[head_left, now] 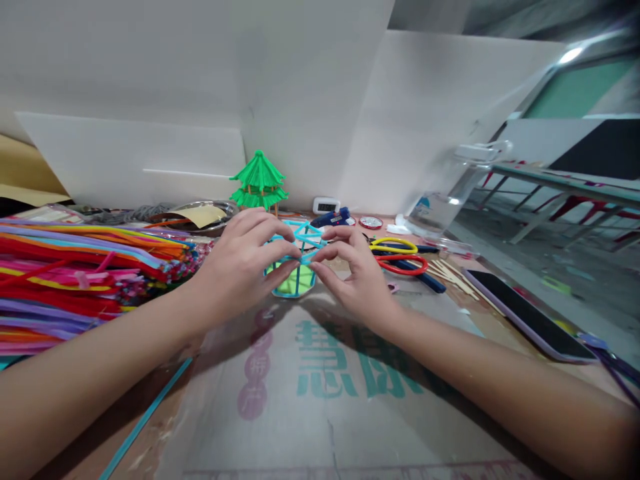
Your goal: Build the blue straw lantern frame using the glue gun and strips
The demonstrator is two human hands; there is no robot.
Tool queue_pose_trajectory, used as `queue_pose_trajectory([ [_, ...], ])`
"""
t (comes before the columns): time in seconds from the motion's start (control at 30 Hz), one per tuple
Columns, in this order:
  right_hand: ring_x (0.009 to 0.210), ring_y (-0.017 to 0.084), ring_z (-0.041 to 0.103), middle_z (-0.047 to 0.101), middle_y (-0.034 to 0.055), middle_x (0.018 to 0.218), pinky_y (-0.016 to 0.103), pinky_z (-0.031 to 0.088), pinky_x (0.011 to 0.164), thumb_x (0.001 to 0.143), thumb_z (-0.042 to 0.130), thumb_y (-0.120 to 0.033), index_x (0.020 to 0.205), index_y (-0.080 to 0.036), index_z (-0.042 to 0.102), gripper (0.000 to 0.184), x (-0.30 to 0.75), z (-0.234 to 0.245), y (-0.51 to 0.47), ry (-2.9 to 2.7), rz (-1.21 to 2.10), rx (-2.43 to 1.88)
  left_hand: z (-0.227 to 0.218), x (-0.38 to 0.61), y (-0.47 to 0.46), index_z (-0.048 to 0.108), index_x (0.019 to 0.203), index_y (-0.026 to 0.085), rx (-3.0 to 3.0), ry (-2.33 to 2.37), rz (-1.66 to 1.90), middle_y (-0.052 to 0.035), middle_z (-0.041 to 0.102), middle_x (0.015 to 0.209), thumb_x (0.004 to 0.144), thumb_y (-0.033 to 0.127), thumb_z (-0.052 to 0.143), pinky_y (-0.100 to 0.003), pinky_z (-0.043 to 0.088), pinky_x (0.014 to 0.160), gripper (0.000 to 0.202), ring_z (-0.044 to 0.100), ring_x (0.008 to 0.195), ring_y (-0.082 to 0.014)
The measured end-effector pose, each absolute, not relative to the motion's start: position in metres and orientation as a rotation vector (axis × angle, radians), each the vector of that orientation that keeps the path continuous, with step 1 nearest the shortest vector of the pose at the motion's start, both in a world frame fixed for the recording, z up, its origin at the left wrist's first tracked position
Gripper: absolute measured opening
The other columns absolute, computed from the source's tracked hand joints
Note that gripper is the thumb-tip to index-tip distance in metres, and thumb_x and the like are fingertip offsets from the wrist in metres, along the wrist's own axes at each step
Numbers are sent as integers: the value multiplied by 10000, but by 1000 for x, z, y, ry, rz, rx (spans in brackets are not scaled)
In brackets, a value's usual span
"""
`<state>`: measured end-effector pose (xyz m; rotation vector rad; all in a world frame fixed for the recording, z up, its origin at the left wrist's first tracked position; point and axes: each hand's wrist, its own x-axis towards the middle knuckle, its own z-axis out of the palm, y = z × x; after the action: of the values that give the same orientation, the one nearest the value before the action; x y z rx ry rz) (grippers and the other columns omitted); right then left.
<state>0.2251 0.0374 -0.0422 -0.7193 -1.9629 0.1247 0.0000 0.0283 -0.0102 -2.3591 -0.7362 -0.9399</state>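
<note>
My left hand [245, 263] and my right hand [350, 273] meet over a small light-blue frame of pipe cleaners [299, 257] with a green base, standing on flattened cardboard [320, 400]. Both hands pinch its upper bars between thumb and fingers at the same joint. A loose light-blue pipe cleaner [143, 421] lies on the cardboard near my left forearm.
A pile of bundled coloured pipe cleaners [75, 273] fills the left. Behind stand a green pagoda model [259, 180], a blue glue gun [331, 217], a metal bowl [200, 217]. To the right lie scissors with yellow and red handles [400, 257], wooden sticks [453, 275] and a phone [530, 317].
</note>
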Motion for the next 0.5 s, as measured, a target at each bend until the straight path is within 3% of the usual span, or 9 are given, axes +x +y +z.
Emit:
queue_pose_trajectory([
  [0.33, 1148, 235, 565, 556, 71, 1100, 415, 445, 1030, 930, 679, -260, 884, -218, 638, 75, 225, -46, 35, -1900, 237, -753, -13, 1, 23, 671, 977, 210, -2399, -811, -924, -60, 703, 1062, 934, 267, 642, -506, 438, 1089, 77, 610, 1073, -251],
  [0.5, 960, 198, 575, 542, 57, 1063, 347, 496, 840, 903, 698, -283, 937, -220, 615, 109, 223, -48, 38, -1827, 330, -771, -14, 2, 23, 665, 957, 197, -2443, -854, -959, -63, 692, 1055, 942, 237, 617, -508, 429, 1086, 65, 606, 1067, -248],
])
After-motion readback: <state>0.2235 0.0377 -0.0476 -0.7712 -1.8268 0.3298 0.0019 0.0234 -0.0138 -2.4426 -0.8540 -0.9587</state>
